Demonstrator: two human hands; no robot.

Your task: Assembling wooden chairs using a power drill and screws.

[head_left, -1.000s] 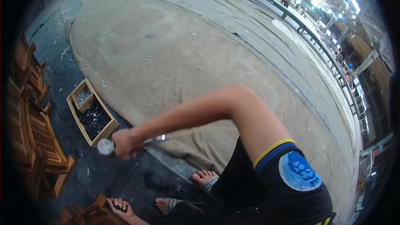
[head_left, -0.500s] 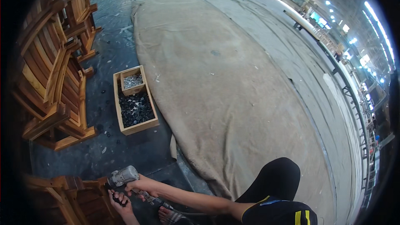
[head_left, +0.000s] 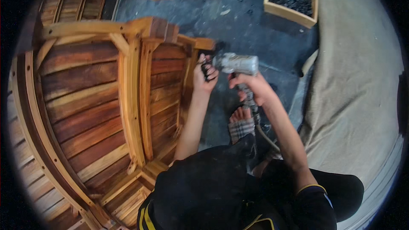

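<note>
While our right hand (head_left: 255, 89) is gripping the grey metal pneumatic driver (head_left: 236, 64) at the slatted brown wooden chair frame's (head_left: 128, 85) edge, our left hand (head_left: 203, 76) is pinching dark fasteners, suggesting fastening is unfinished.

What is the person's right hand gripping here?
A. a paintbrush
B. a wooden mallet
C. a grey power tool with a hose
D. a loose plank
C: the right hand wraps the handle of a grey power tool with a hose trailing below, its nose at the left hand against the wooden chair frame.
</note>
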